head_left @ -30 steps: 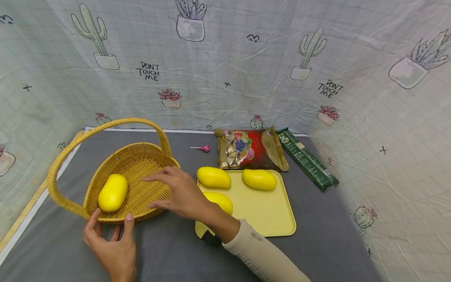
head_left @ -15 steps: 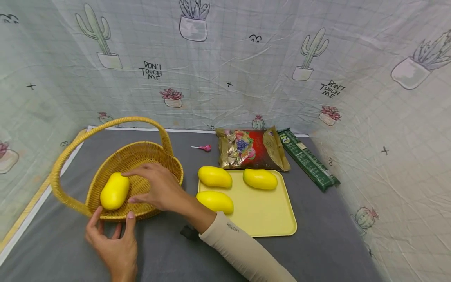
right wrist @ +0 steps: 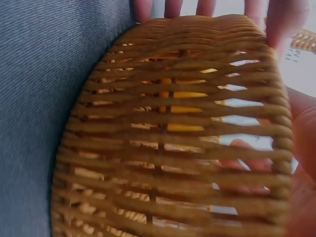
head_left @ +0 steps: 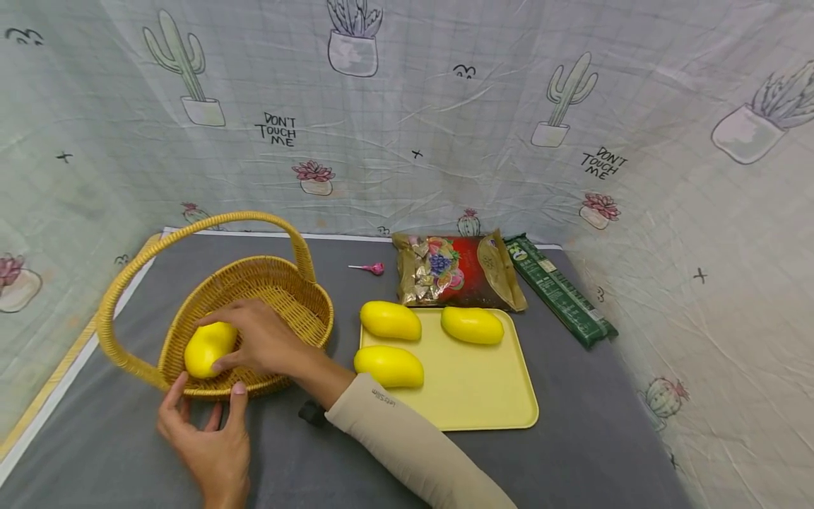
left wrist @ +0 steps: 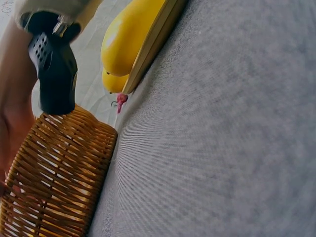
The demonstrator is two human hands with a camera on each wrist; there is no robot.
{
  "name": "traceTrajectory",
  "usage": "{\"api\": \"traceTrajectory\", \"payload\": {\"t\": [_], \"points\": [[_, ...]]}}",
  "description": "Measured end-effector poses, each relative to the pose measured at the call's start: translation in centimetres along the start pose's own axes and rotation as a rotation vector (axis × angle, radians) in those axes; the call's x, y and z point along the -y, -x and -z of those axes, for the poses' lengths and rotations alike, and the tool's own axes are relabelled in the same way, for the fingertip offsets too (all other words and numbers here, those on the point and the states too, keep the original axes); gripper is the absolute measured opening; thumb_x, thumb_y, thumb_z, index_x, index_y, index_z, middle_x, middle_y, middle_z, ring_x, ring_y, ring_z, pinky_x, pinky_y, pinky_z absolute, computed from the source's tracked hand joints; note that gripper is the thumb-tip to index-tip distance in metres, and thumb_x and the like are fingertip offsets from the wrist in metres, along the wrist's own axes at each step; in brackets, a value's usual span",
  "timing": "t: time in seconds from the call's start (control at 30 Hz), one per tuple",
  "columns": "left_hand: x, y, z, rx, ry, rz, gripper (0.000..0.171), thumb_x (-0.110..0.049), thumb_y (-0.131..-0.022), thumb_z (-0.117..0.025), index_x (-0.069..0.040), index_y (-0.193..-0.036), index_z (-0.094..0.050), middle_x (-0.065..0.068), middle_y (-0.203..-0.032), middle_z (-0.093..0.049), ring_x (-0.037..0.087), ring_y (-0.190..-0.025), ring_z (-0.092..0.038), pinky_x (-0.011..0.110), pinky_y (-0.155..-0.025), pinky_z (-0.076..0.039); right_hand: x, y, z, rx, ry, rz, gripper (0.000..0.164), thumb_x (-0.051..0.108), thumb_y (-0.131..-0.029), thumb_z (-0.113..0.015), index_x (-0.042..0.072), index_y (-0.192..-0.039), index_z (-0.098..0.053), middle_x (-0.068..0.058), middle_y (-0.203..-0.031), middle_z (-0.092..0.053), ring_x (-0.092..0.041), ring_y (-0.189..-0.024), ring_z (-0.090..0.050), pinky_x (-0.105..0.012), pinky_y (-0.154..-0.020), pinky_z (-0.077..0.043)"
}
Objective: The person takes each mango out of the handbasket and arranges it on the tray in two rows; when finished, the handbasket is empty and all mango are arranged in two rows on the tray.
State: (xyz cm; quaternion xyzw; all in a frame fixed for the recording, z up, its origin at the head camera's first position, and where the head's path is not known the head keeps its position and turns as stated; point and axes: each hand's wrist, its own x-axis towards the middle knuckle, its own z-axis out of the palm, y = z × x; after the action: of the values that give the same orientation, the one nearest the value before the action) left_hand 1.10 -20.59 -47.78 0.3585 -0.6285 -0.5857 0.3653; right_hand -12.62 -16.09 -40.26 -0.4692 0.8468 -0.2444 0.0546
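A yellow mango (head_left: 206, 351) lies in the left part of a wicker basket (head_left: 304, 311) with a tall hoop handle. My right hand (head_left: 257, 339) reaches over the basket's rim and grips the mango, thumb on the near side and fingers across the top. At the near rim, my left hand (head_left: 206, 442) holds the basket with thumb and fingers spread along its edge. Through the weave in the right wrist view, bits of yellow mango (right wrist: 185, 111) show. In the left wrist view the basket's outer wall (left wrist: 59, 173) hides the mango.
Right of the basket, a pale yellow tray (head_left: 473, 396) carries three more mangoes (head_left: 389, 366). Behind it lie a red and gold candy bag (head_left: 454, 272) and a long green packet (head_left: 559, 290). A pink lollipop (head_left: 376, 268) rests between basket and bag.
My right hand has moved left and deeper into the basket, from beside the mango to gripping it. The left hand stays at the near rim.
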Motion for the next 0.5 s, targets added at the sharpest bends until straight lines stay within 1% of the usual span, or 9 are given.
{"api": "traceTrajectory", "payload": {"t": [0.1, 0.27, 0.37, 0.5], "points": [[0.1, 0.0, 0.0, 0.004, -0.003, 0.005, 0.079, -0.012, -0.091, -0.084, -0.028, -0.157, -0.044, 0.0, -0.162, -0.026, 0.025, -0.153, -0.028, 0.051, -0.113, -0.043, 0.3, -0.6, -0.5, 0.03, 0.0, -0.031, 0.067, 0.048, -0.087, -0.087, 0.038, -0.149, -0.062, 0.021, -0.145, -0.062, 0.0, -0.134, -0.051, -0.015, -0.11, -0.036], [0.1, 0.0, 0.1, 0.009, 0.005, 0.011, 0.079, -0.013, -0.092, -0.084, -0.028, -0.158, -0.044, 0.001, -0.163, -0.025, 0.028, -0.154, -0.026, 0.053, -0.115, -0.041, 0.6, -1.7, -1.1, 0.092, 0.051, -0.084, 0.071, 0.054, -0.087, -0.085, 0.043, -0.151, -0.058, 0.025, -0.148, -0.058, 0.001, -0.139, -0.046, -0.018, -0.117, -0.031], [0.1, 0.0, 0.1, 0.014, 0.013, 0.014, 0.078, -0.014, -0.092, -0.084, -0.028, -0.157, -0.044, 0.001, -0.164, -0.025, 0.029, -0.154, -0.025, 0.054, -0.115, -0.041, 0.7, -2.1, -1.4, 0.122, 0.097, -0.089, 0.072, 0.056, -0.087, -0.084, 0.044, -0.152, -0.057, 0.024, -0.146, -0.059, 0.001, -0.139, -0.046, -0.019, -0.119, -0.03], [0.0, 0.1, 0.1, 0.018, 0.017, 0.012, 0.077, -0.014, -0.092, -0.083, -0.028, -0.157, -0.045, 0.002, -0.163, -0.025, 0.029, -0.154, -0.025, 0.055, -0.115, -0.04, 0.8, -2.6, -1.8, 0.148, 0.141, -0.081, 0.071, 0.059, -0.085, -0.084, 0.045, -0.15, -0.058, 0.023, -0.14, -0.061, 0.0, -0.133, -0.047, -0.02, -0.115, -0.033]]}}
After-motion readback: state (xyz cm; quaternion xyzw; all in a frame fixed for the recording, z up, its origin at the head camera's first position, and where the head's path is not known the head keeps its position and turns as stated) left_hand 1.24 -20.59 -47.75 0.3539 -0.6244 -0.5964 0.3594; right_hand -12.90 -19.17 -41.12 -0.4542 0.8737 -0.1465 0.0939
